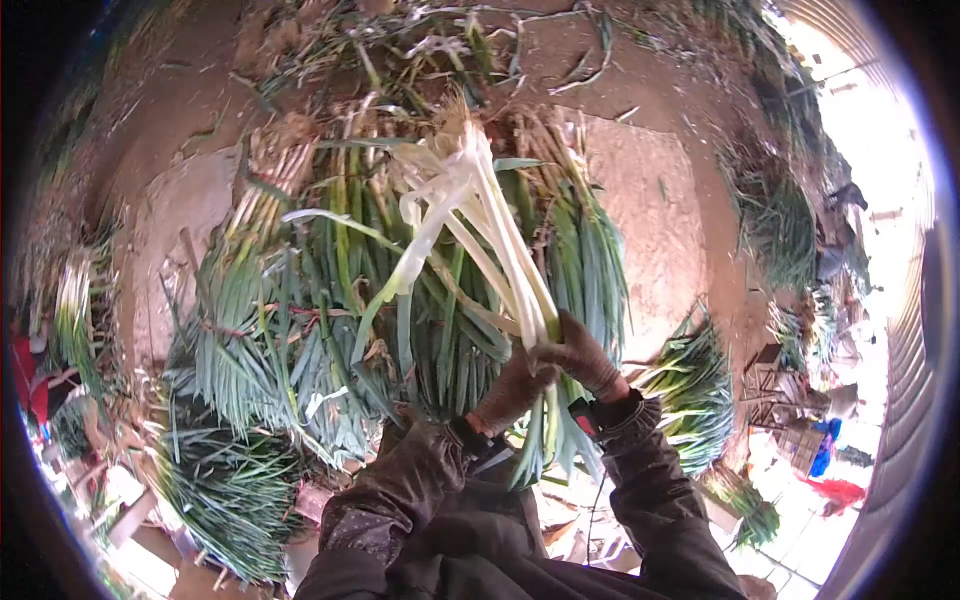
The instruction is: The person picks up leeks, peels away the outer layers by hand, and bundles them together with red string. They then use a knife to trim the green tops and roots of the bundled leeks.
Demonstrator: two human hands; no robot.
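Both hands wear brown knitted gloves and grip one bunch of green onions (pixel 480 220). Its white stalks point away from me and its green leaves hang down between my arms. My left hand (pixel 512 392) is closed around the bunch low on the stalks. Just to the right and slightly higher, my right hand (pixel 580 355) is wrapped around the same stalks. The bunch is held up above a big heap of green onions (pixel 300 340) lying on the ground.
Bare brown earth (pixel 650 210) lies beyond the heap. Tied bundles of green onions lie at the right (pixel 695 395), lower left (pixel 225 490) and far left (pixel 75 310). Loose trimmings (pixel 420 50) are scattered at the top. Crates and bright ground are at the right edge.
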